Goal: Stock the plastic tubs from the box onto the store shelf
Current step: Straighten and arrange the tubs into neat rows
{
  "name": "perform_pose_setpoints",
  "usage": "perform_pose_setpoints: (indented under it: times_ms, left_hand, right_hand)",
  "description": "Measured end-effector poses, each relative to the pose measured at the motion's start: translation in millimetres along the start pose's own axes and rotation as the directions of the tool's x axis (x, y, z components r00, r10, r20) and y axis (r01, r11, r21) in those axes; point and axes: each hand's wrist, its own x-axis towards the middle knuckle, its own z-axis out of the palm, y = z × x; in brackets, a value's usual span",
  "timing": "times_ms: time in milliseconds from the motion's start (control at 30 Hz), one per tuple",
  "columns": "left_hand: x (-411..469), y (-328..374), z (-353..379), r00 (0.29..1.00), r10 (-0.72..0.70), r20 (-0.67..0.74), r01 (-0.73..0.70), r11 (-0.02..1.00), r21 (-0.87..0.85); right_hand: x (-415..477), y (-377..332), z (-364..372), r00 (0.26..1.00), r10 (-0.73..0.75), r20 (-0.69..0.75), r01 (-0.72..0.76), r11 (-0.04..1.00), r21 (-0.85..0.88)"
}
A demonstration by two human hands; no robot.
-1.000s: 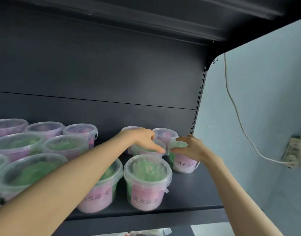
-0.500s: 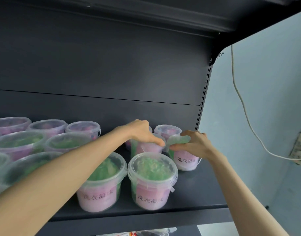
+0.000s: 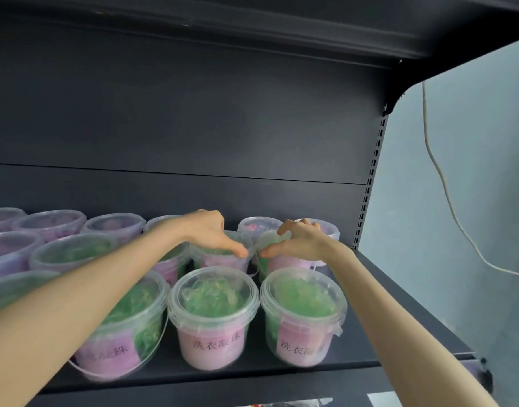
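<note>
Head view | round clear-plastic tub (image 3: 220, 261), green and pink inside, second row near right end of matte dark metal shelf (image 3: 369, 304), left hand (image 3: 209, 233) curled over its lid | neighbouring tub (image 3: 287, 264) just right, right hand (image 3: 300, 242) clasping its rim

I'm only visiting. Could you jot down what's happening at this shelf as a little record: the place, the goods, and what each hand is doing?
Place: dark store shelf, pale wall with a white cable to the right
Goods: clear lidded tubs with pink labels, standing in rows
Front row: front tubs upright near the edge, green contents
Left hand: fingers curled over the top of a second-row tub
Right hand: fingers curled over the neighbouring tub to the right
Box: not in view
</note>
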Motion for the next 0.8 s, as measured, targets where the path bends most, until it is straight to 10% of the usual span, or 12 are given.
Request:
perform_pose_setpoints:
  times_ms: [800]
  left_hand:
    - [-1, -4, 14, 0.993, 0.101, 0.053, -0.101, 0.995, -0.008]
  right_hand:
    - [-2, 4, 2, 0.997, 0.018, 0.08, -0.007, 0.99, -0.14]
